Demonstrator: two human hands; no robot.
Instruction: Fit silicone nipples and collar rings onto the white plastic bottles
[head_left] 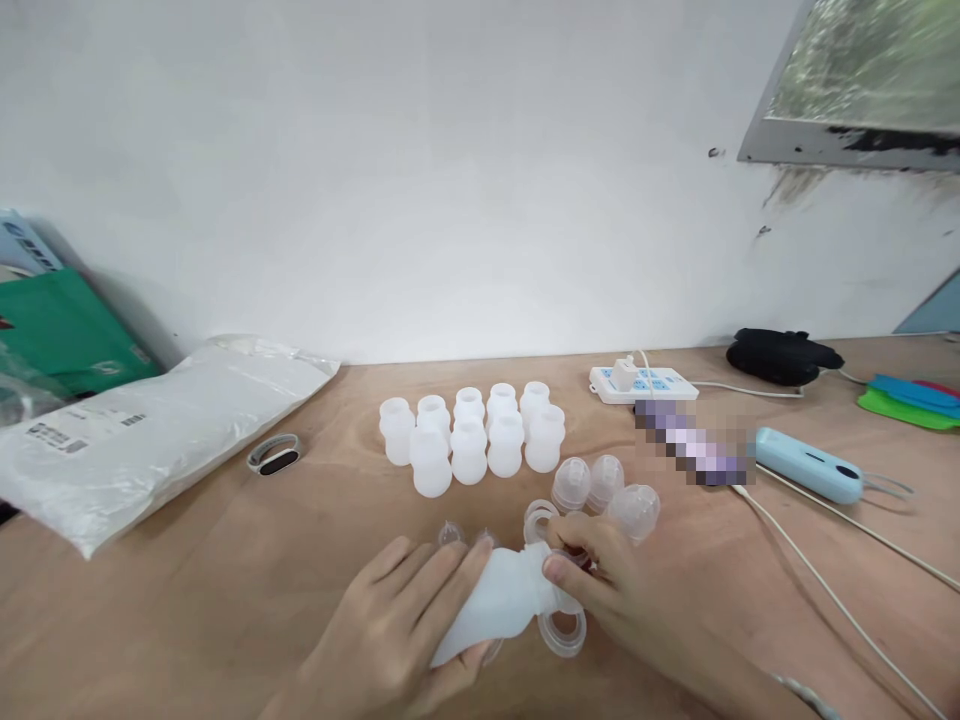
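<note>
White btl, 1 pc, at 6 o'clock in view: L hand grasping body, R hand pinching near neck. Axis approx. 8–2, neck to 2. Status (est.): part-fitted; left, 9 standing btls at 12, no fittings visible; loose domes, 1–2 o'clock

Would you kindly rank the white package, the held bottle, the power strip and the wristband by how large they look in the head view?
1. White package
2. Held bottle
3. Power strip
4. Wristband
The bottle looks nearer the camera; this ranks appearance only.
</note>
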